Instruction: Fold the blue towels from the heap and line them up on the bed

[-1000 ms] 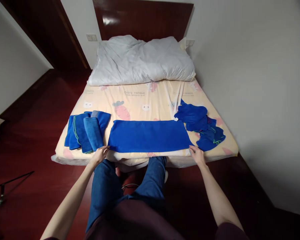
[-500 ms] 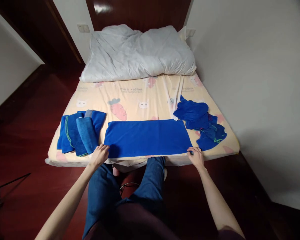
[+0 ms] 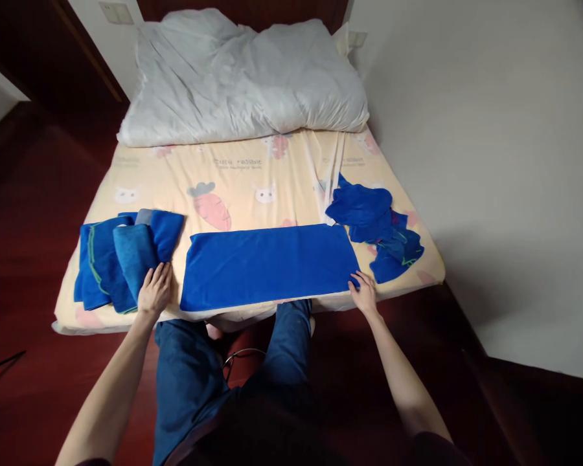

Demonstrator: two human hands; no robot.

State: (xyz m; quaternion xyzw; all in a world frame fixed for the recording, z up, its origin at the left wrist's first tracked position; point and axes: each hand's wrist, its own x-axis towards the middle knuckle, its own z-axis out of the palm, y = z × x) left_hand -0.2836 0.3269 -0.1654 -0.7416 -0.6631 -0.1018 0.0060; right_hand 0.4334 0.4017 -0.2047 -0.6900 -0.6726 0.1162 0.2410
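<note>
Left hand [image 3: 154, 292]: fingers extended, at the folded cloths [image 3: 132, 255]; a sideways nudge could disorder them. Blue towel [image 3: 267, 265]: flat along the bed's near edge. Right hand [image 3: 364, 294]: at its corner, pinch indeterminable; uneven pull could skew it.

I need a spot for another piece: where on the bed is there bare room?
Widest: the sheet between the white quilt and flat blue cloth, left of the straps. A narrow gap separates that cloth from the folded cloths; the left hand is at its near end. Crowded: around the crumpled cloths.
</note>
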